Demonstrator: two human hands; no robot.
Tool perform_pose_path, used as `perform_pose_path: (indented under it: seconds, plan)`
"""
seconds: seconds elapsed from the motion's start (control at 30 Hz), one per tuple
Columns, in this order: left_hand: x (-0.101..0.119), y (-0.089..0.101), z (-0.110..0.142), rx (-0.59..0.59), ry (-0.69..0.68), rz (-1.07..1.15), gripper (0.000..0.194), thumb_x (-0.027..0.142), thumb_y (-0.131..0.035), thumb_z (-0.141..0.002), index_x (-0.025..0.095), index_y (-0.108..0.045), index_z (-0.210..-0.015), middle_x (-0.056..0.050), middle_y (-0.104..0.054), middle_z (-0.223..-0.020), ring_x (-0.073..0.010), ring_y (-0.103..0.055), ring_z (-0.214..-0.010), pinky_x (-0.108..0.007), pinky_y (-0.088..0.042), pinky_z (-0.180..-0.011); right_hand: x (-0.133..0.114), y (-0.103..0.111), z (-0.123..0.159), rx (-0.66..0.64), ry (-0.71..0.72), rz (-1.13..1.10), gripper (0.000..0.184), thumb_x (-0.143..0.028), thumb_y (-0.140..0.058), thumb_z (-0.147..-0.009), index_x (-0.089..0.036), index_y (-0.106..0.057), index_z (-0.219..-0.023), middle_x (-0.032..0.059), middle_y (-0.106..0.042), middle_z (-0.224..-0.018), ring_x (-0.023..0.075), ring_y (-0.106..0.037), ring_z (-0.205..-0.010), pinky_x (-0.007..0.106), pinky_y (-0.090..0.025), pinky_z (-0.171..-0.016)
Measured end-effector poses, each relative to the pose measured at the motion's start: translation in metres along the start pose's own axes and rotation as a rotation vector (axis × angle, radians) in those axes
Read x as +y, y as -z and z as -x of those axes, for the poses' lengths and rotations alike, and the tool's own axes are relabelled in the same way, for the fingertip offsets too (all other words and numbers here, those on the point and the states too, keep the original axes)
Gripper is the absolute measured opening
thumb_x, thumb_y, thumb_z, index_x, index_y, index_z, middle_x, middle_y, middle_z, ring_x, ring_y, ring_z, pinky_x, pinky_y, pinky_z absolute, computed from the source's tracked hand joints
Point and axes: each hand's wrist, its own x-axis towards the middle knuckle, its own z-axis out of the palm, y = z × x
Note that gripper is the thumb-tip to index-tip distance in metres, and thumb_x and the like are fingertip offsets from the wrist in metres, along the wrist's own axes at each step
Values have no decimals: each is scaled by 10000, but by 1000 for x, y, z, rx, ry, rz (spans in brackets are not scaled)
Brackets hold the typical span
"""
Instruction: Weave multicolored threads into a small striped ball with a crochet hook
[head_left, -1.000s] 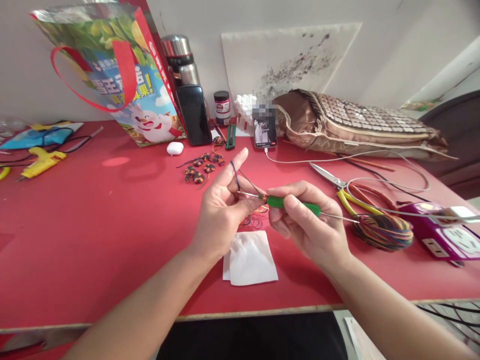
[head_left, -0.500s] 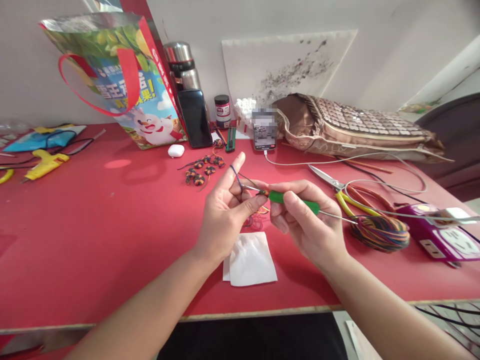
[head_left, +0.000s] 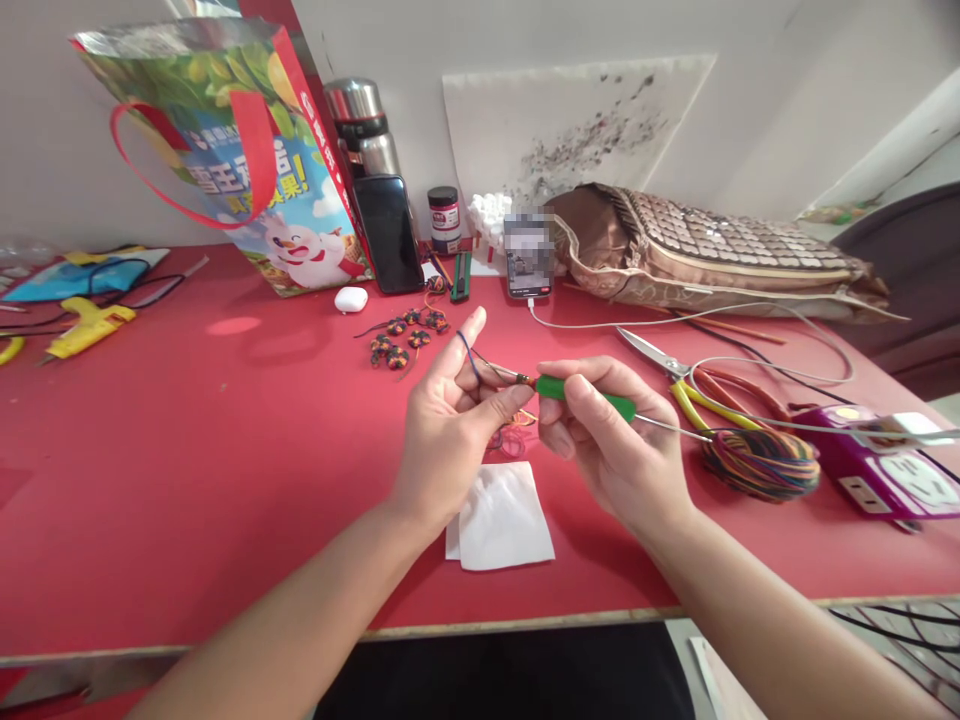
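Observation:
My left hand (head_left: 450, 425) is raised over the red table (head_left: 187, 450), index finger stretched up with a thin dark cord (head_left: 469, 355) looped round it, thumb and other fingers pinching the cord. My right hand (head_left: 611, 440) grips a green-handled hook tool (head_left: 585, 397), its metal tip touching the cord at my left fingers. Loose multicoloured cord (head_left: 510, 440) lies just under both hands. A white paper square (head_left: 500, 517) lies below them.
A multicoloured cord coil (head_left: 761, 462), scissors (head_left: 667, 360), purple power strip (head_left: 892, 470) and cables lie right. Several small knotted pieces (head_left: 405, 335), an earbud case (head_left: 350, 298), two phones (head_left: 388, 232), a flask, a printed bag (head_left: 247, 150), a beaded cushion (head_left: 712, 250) and a yellow glue gun (head_left: 86, 325) stand behind.
Both hands have stayed in place; the hook tip has shifted slightly at the cord on my left fingers. The camera view has moved a little.

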Motion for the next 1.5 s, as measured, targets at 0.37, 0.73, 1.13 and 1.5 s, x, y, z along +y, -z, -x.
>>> perform_pose_path:
  seconds: [0.37,0.73,1.13,1.5]
  plan:
    - [-1,5,-3,-44,-119,-34,677,192,-918,-845,262,-693,-1480,6,-746,-929,-150,-719,-901,-264,-629,-825,0,-2,0,-8,-31,-30,171,-386,-888,-959,-231,-868,-1028,-11,-743,-711,93,-579,-503,259,-481,-507]
    - [0,0,2,-31,-66,-81,877,155,-881,-879,237,-496,-1663,25,-744,-856,-141,-722,-804,-244,-626,-751,2,2,2,-52,94,70,160,-377,-861,-990,-223,-851,-1036,-1,-742,-724,112,-597,-528,268,-480,-498]
    - [4,-9,11,76,-117,-186,830,138,-863,-910,337,-549,-1653,25,-675,-830,-138,-646,-743,-232,-582,-653,8,-1,8,-2,284,283,100,-239,-730,-1071,-207,-822,-1096,-37,-663,-693,85,-562,-540,234,-482,-514]
    - [5,-8,5,-25,73,41,1170,147,-933,-827,283,-297,-1800,60,-705,-805,-127,-674,-744,-239,-573,-694,19,0,13,66,457,486,169,-249,-729,-1076,-281,-810,-1221,-1,-725,-874,122,-618,-652,297,-574,-646]
